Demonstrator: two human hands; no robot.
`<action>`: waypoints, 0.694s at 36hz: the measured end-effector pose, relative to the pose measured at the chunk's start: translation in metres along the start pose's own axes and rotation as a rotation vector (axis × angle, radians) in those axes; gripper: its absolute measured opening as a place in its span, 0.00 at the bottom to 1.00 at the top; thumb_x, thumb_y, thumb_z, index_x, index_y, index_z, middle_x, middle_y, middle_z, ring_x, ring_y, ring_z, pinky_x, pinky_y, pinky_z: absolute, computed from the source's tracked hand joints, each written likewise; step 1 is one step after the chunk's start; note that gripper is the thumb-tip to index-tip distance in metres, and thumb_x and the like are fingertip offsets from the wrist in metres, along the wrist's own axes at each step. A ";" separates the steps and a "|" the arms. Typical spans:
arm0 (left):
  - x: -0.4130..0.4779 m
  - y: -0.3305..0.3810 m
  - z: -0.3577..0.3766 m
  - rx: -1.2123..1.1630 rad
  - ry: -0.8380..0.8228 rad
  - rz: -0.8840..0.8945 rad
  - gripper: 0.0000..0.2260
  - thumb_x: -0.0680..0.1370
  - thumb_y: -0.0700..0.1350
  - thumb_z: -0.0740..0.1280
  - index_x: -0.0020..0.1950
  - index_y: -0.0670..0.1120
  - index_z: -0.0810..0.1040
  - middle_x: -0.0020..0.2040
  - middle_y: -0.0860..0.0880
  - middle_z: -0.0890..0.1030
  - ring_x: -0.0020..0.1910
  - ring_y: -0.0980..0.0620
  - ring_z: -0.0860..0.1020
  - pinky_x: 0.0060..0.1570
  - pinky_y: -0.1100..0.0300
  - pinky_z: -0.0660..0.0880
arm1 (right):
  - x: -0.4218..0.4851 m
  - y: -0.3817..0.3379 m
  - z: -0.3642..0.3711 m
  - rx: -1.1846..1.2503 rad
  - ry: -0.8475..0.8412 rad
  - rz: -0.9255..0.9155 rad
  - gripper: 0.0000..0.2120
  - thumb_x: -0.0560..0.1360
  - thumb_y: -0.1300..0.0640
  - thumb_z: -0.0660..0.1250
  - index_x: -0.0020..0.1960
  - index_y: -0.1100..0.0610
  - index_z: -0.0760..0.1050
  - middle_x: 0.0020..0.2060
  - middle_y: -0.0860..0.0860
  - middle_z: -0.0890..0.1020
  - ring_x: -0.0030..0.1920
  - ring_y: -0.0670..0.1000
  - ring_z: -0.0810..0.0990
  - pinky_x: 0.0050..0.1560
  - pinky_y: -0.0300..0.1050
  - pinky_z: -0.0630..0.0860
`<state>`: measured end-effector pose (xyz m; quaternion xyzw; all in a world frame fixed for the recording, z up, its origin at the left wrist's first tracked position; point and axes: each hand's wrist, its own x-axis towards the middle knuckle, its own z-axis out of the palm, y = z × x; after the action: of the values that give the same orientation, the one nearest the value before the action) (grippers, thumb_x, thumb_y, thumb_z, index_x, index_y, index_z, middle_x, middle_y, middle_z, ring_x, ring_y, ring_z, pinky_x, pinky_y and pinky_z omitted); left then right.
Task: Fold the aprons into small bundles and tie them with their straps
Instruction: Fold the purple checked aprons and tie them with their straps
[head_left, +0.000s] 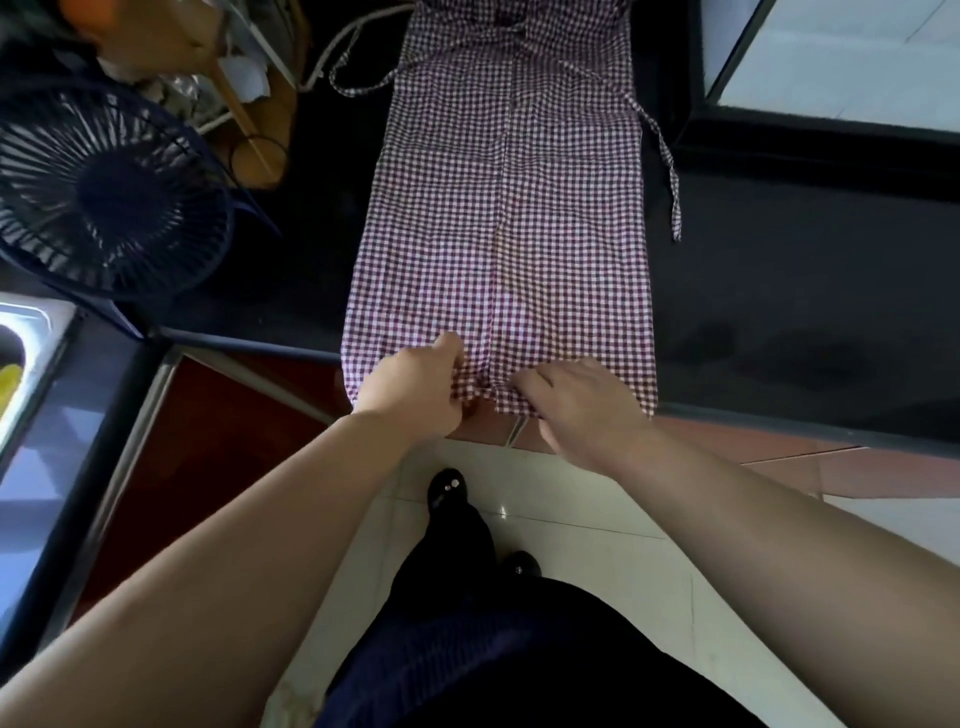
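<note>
- Apron (498, 234): purple-and-white gingham, laid flat and lengthwise on the counter, folded into a long narrow panel with a seam line down its middle; top end at 12 o'clock, running out of the frame, hem at 6 o'clock, reaching the counter's near edge
- Left strap (358, 85): gingham tie, looping out from the apron's upper part toward 10 o'clock and lying on the counter
- Right strap (667, 171): gingham tie, trailing off the apron's side at 2 o'clock and running down toward 4 o'clock, flat on the counter
- Cord (517, 434): thin pale strip, hanging below the hem at 6 o'clock, between the two hands
- Left hand (415, 384): at 7 o'clock of the apron, fingers curled, pinching the hem just left of the seam; cloth bunched at the grip
- Right hand (582, 405): at 5 o'clock of the apron, back upward, bent fingers lying over the hem just right of the seam; thumb hidden, so cannot tell whether it grips or only rests
- Counter (779, 312): dark, glossy top bearing the apron
- Fan (104, 192): dark wire-grilled, at 9 o'clock, well apart from the apron
- Sink (31, 338): steel, at the frame's 8 o'clock edge
- Floor (571, 519): pale tiles at 6 o'clock
- Shoe (447, 488): black, on the floor below the hem
</note>
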<state>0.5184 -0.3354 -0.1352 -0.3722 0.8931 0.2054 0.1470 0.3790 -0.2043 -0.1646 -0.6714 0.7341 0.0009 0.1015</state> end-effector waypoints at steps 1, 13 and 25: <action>0.001 -0.002 -0.003 -0.006 -0.016 -0.002 0.16 0.74 0.42 0.66 0.59 0.49 0.67 0.43 0.48 0.77 0.41 0.47 0.76 0.35 0.54 0.73 | 0.002 -0.003 -0.003 0.029 -0.038 0.030 0.17 0.64 0.65 0.72 0.52 0.60 0.77 0.38 0.55 0.81 0.39 0.58 0.80 0.40 0.47 0.72; 0.051 -0.031 -0.052 -0.060 -0.263 0.034 0.14 0.74 0.40 0.65 0.59 0.49 0.71 0.51 0.48 0.75 0.49 0.49 0.73 0.43 0.58 0.70 | 0.049 0.032 -0.050 0.478 -0.326 0.489 0.09 0.75 0.59 0.60 0.55 0.57 0.72 0.50 0.54 0.76 0.48 0.52 0.72 0.45 0.42 0.66; 0.101 -0.034 -0.061 0.167 -0.465 0.113 0.17 0.83 0.51 0.58 0.70 0.46 0.70 0.69 0.46 0.71 0.62 0.47 0.72 0.57 0.59 0.67 | 0.071 0.045 -0.050 0.396 -0.519 0.500 0.27 0.78 0.43 0.61 0.71 0.59 0.65 0.67 0.54 0.72 0.63 0.54 0.72 0.57 0.43 0.67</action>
<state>0.4680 -0.4469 -0.1329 -0.2510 0.8686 0.2187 0.3671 0.3214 -0.2768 -0.1322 -0.4172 0.8107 0.0538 0.4072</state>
